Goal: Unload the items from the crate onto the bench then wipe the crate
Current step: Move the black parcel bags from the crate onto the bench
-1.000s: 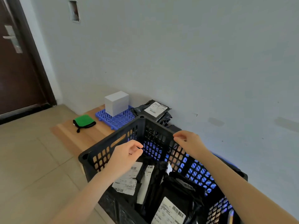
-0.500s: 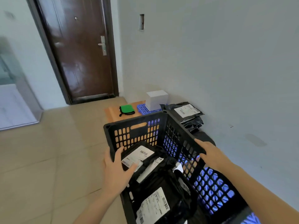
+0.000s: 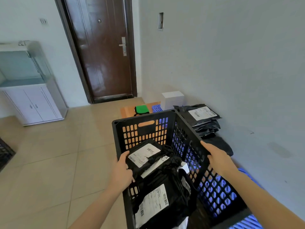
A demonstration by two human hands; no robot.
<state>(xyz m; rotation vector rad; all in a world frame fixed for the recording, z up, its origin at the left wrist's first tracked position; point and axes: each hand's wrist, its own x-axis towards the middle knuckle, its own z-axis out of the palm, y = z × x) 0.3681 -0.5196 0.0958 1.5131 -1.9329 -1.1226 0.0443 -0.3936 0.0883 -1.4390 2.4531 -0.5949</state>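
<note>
A black perforated crate stands in front of me on the low bench by the wall. Inside lie several black parcels with white labels, one near the far end and one closer. My left hand lies over the crate's left rim with its fingers curled inward against the far parcel. On the right rim, my right hand grips with the thumb along the top edge. A stack of black parcels lies on the bench beyond the crate.
A white box sits on a blue mat, with a green pouch on the wooden bench. A brown door and a glass tank on a white cabinet stand farther off. Another dark crate shows at the left edge.
Both hands left the crate's far corner and came back toward me. The left went to the left rim, the right slid along the right rim. The view swung left and up.
</note>
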